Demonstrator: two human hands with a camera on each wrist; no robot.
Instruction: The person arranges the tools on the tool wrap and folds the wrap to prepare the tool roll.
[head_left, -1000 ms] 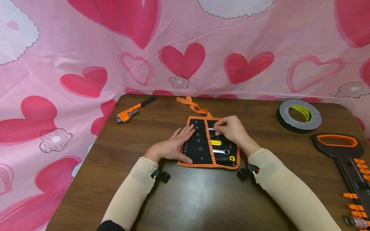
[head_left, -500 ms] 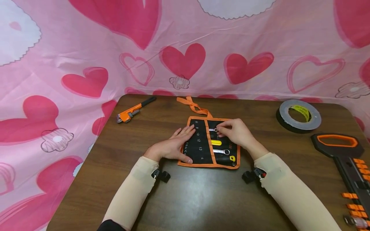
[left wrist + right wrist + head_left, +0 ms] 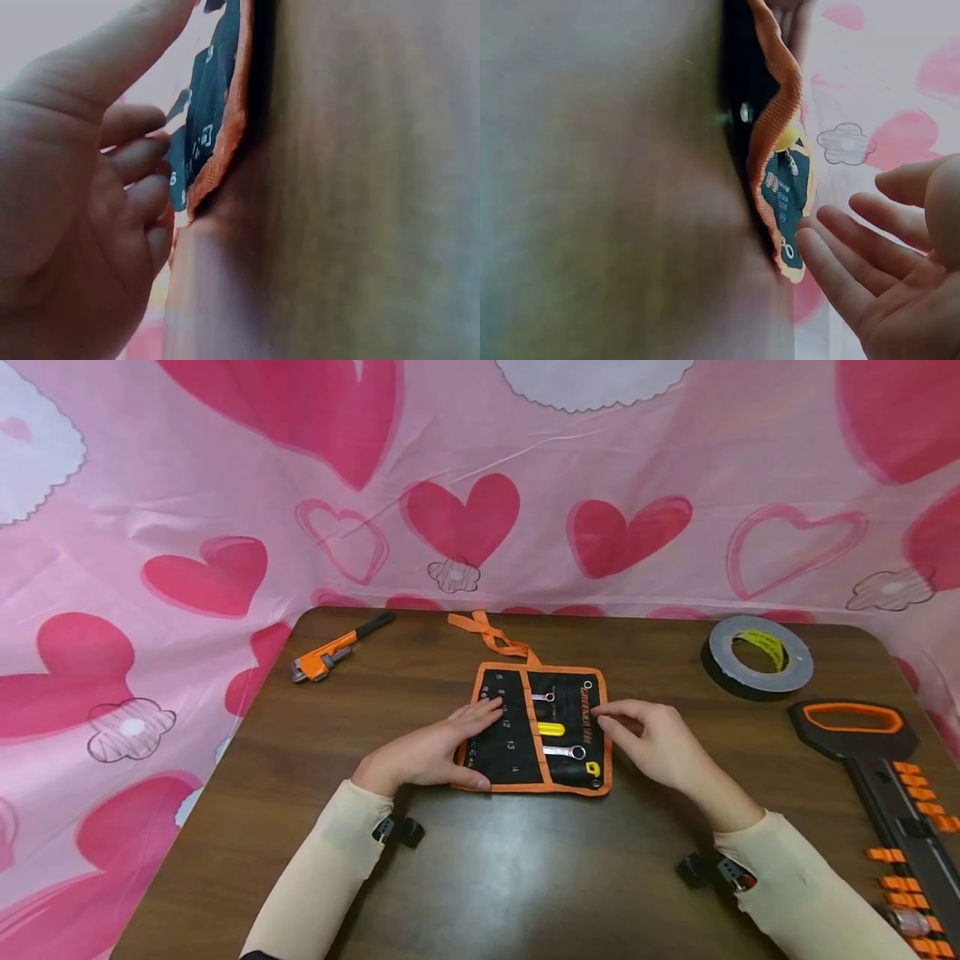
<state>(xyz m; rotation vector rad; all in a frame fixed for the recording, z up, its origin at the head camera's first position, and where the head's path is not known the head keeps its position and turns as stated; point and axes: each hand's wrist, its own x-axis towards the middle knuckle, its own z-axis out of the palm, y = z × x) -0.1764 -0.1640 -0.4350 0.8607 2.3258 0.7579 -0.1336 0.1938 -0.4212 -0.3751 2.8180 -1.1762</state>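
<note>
A black tool pouch point(image 3: 522, 767) with orange edging lies unrolled on the table. Its left flap is printed with size numbers. My left hand point(image 3: 431, 750) rests on that flap, fingers stretched out flat. In the right half's pockets sit a small wrench point(image 3: 550, 697), a yellow-handled tool point(image 3: 551, 729), a larger wrench point(image 3: 574, 752) and another tool with a yellow end point(image 3: 592, 769). Beside the pouch's right edge, my right hand point(image 3: 667, 750) holds nothing. The right wrist view shows its fingers point(image 3: 840, 262) loosely extended near the pouch's orange border point(image 3: 776, 127).
An orange pipe wrench point(image 3: 324, 658) lies at the back left of the wooden table point(image 3: 480, 877). An orange strap point(image 3: 498, 637) trails behind the pouch. At the right are a roll of grey tape point(image 3: 722, 668) and a black rack with orange clips point(image 3: 892, 810).
My right hand has let go of the small wrench and drawn back right, toward the pouch's edge. The wrench's ring end now shows in its pocket. My left hand stays on the flap.
</note>
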